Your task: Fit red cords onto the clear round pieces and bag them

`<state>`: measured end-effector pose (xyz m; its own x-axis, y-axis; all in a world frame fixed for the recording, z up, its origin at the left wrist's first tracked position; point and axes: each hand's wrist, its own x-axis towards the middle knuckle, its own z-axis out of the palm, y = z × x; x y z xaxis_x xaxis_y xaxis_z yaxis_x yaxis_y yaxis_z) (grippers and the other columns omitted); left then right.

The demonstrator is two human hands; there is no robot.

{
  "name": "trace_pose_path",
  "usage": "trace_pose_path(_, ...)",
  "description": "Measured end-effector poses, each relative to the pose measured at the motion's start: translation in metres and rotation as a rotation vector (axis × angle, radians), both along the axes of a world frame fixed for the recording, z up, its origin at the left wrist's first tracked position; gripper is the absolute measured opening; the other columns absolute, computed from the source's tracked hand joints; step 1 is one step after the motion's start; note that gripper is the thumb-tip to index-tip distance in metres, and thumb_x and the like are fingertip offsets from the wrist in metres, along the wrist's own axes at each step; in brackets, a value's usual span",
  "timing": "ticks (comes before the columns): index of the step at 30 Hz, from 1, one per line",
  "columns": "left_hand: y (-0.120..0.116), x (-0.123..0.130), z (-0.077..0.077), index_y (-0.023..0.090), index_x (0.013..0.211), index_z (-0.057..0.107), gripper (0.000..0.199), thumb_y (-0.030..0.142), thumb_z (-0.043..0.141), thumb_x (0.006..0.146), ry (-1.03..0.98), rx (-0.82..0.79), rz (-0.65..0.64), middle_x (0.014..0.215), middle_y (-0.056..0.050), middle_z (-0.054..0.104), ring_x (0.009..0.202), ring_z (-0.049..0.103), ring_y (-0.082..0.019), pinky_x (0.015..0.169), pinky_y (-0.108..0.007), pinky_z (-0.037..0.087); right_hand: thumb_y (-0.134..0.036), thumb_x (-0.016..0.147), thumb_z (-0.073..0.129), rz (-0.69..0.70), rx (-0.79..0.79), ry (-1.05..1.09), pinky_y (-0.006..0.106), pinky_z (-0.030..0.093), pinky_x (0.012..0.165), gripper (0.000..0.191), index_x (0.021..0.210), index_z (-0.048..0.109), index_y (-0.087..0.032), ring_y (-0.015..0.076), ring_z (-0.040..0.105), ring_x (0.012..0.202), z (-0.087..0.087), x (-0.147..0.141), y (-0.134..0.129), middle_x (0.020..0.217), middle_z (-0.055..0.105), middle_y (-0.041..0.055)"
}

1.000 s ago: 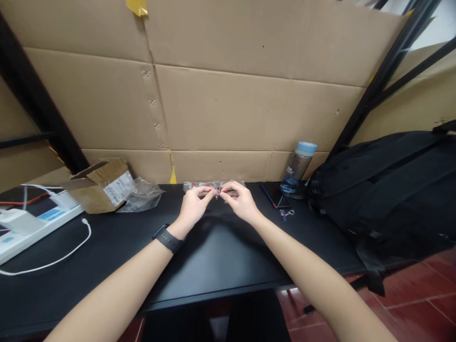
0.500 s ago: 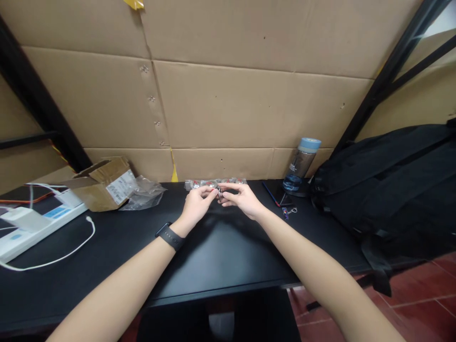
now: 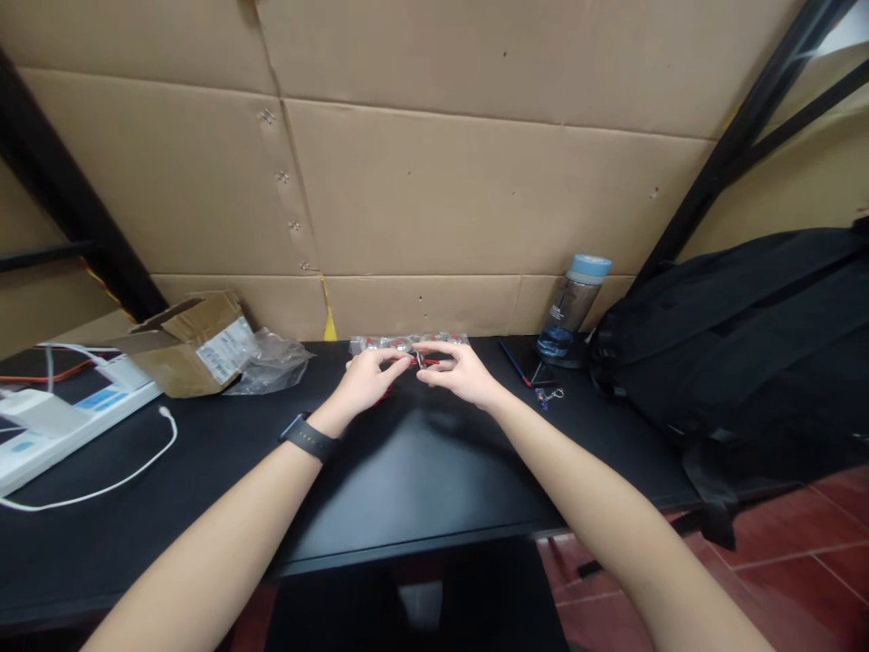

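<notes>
My right hand (image 3: 465, 376) pinches a small shiny metal piece (image 3: 419, 360) between thumb and fingers; it looks round and thin, and its kind is too small to tell. A thin red cord (image 3: 432, 362) shows by these fingertips. My left hand (image 3: 367, 378), with a dark watch on its wrist, is closed in a pinch on the red cord close to the metal piece. More red shows below the left hand. Just behind both hands lies a row of small silver round pieces in clear plastic packets (image 3: 400, 344), partly covered by the fingers.
At the left are an open cardboard box (image 3: 183, 349), a crumpled clear bag (image 3: 272, 364) and a white power strip (image 3: 74, 435) with a cable. A blue-capped bottle (image 3: 574, 308), phone (image 3: 538, 369), keychain (image 3: 549, 397) and black backpack (image 3: 740, 353) are at the right. Cardboard (image 3: 421, 199) walls the back.
My left hand has moved slightly left, away from the right fingertips. Red cord now shows between the hands and below the left one. The view has tilted a little down.
</notes>
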<state>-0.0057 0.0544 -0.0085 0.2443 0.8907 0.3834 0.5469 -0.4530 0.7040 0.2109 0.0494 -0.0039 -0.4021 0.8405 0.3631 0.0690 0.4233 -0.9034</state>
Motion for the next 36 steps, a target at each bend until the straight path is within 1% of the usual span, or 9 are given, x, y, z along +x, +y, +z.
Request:
trace_pose_path(7,0.005,-0.021,0.005,0.030,0.095,0.078,0.029,0.049,0.056,0.092,0.329,0.101,0.141,0.100,-0.004,0.079,0.094,0.069,-0.028,0.095,-0.043,0.039,-0.013,0.069,0.073,-0.026,0.336,-0.566,0.035,0.053,0.088,0.066,0.133,0.065,-0.024,0.0196,0.067,0.092,0.008,0.026,0.008,0.118,0.071,0.0071)
trace_pose_path(11,0.007,-0.023,-0.002,0.031,0.092,0.078,0.024,0.044,0.057,0.091,0.424,0.140,0.147,0.100,-0.005,0.079,0.103,0.066,-0.031,0.094,-0.044,0.034,-0.016,0.067,0.076,-0.025,0.377,-0.782,0.035,0.050,0.091,0.063,0.129,0.069,-0.023,0.0239,0.066,0.098,0.008,0.032,0.009,0.112,0.072,0.0087)
trace_pose_path(14,0.009,-0.025,-0.004,0.031,0.090,0.078,0.021,0.038,0.058,0.090,0.482,0.169,0.134,0.101,-0.005,0.078,0.104,0.064,-0.032,0.094,-0.046,0.032,-0.019,0.068,0.077,-0.016,0.379,-0.825,0.034,0.049,0.090,0.056,0.124,0.072,-0.023,0.0234,0.066,0.096,0.010,0.032,0.008,0.111,0.069,0.0085)
trace_pose_path(17,0.010,-0.037,0.002,0.030,0.095,0.076,0.020,0.032,0.057,0.090,0.546,0.220,0.230,0.103,-0.008,0.078,0.105,0.063,-0.033,0.095,-0.049,0.030,-0.017,0.070,0.074,-0.013,0.389,-0.837,0.034,0.049,0.091,0.049,0.119,0.075,-0.023,0.0236,0.065,0.097,0.013,0.033,0.007,0.111,0.067,0.0083)
trace_pose_path(22,0.013,-0.092,0.023,0.024,0.119,0.069,0.035,0.025,0.063,0.084,0.584,0.228,0.583,0.123,-0.015,0.068,0.116,0.053,-0.040,0.094,-0.053,0.034,-0.015,0.071,0.072,-0.022,0.422,-0.813,0.036,0.048,0.094,0.048,0.118,0.075,-0.024,0.0242,0.064,0.099,0.014,0.036,0.009,0.112,0.067,0.0080)
trace_pose_path(25,0.013,-0.129,0.029,0.021,0.116,0.071,0.032,0.027,0.065,0.085,0.611,0.080,0.654,0.124,-0.016,0.064,0.119,0.047,-0.042,0.094,-0.055,0.034,-0.015,0.072,0.072,-0.037,0.439,-0.816,0.037,0.048,0.096,0.047,0.118,0.074,-0.023,0.0250,0.064,0.103,0.012,0.036,0.010,0.116,0.066,0.0086)
trace_pose_path(28,0.014,-0.152,0.028,0.022,0.112,0.074,0.033,0.036,0.073,0.082,0.623,-0.042,0.728,0.122,-0.015,0.065,0.123,0.044,-0.045,0.095,-0.057,0.033,-0.017,0.073,0.072,-0.038,0.443,-0.823,0.036,0.048,0.096,0.047,0.120,0.073,-0.023,0.0248,0.064,0.104,0.011,0.036,0.011,0.117,0.065,0.0086)
trace_pose_path(31,0.016,-0.160,0.021,0.022,0.113,0.073,0.039,0.042,0.075,0.079,0.591,-0.041,0.789,0.118,-0.014,0.069,0.120,0.050,-0.041,0.094,-0.053,0.036,-0.017,0.073,0.072,-0.040,0.439,-0.829,0.036,0.048,0.094,0.047,0.120,0.072,-0.022,0.0242,0.064,0.103,0.013,0.036,0.010,0.114,0.066,0.0085)
trace_pose_path(36,0.016,-0.160,0.014,0.023,0.111,0.072,0.029,0.023,0.064,0.083,0.482,0.051,0.897,0.105,-0.011,0.075,0.107,0.062,-0.035,0.094,-0.054,0.036,-0.018,0.074,0.073,-0.050,0.439,-0.822,0.035,0.049,0.092,0.046,0.120,0.072,-0.022,0.0234,0.064,0.100,0.015,0.036,0.009,0.115,0.066,0.0089)
